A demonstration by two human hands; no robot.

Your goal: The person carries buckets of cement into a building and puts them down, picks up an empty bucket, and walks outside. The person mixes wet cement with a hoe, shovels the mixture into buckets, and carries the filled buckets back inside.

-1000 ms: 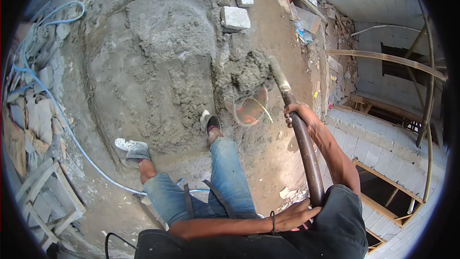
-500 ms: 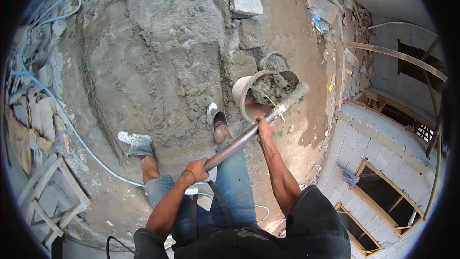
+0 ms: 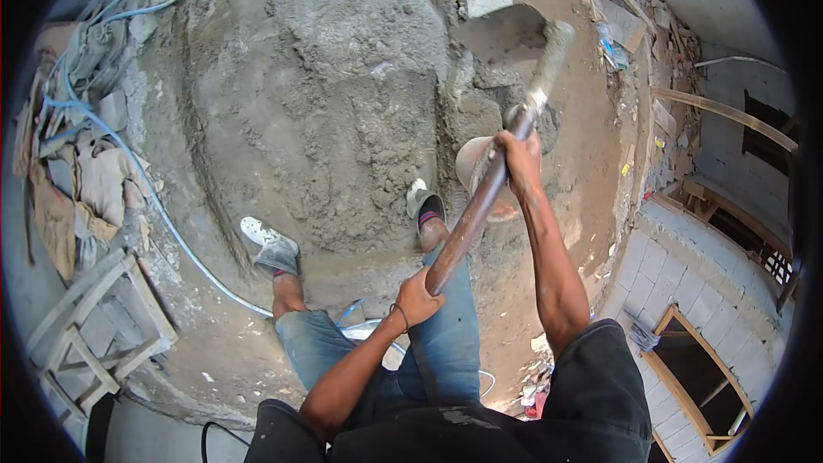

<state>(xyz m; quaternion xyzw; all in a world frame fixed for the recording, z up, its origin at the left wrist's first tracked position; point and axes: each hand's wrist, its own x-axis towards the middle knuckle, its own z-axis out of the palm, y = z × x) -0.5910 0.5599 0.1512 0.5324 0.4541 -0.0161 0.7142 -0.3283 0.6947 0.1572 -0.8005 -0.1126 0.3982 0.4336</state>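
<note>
A long-handled hoe (image 3: pixel 473 223) is raised slantwise in front of me, its mortar-smeared metal blade (image 3: pixel 504 33) at the far end. My left hand (image 3: pixel 418 296) is closed round the butt of the handle, close to my thigh. Further up the shaft, my right hand (image 3: pixel 521 161) grips it below the pale, mortar-coated neck. Partly hidden behind the shaft and right hand is a bucket (image 3: pixel 471 161); its contents cannot be made out. Wet grey mortar (image 3: pixel 360 133) spreads over the ground in front of my feet.
Concrete blocks (image 3: pixel 485 0) line the mortar's right edge. A blue hose (image 3: pixel 201 259) runs along the left, past crumpled sacks (image 3: pixel 101 184) and a wooden frame (image 3: pixel 101 334). On the right stands a block wall (image 3: pixel 656 266) with framed openings.
The hoe's blade has risen from the bucket up toward the blocks, and the mortar seen at the bucket is off it. Both hands moved with the handle; the view has shifted.
</note>
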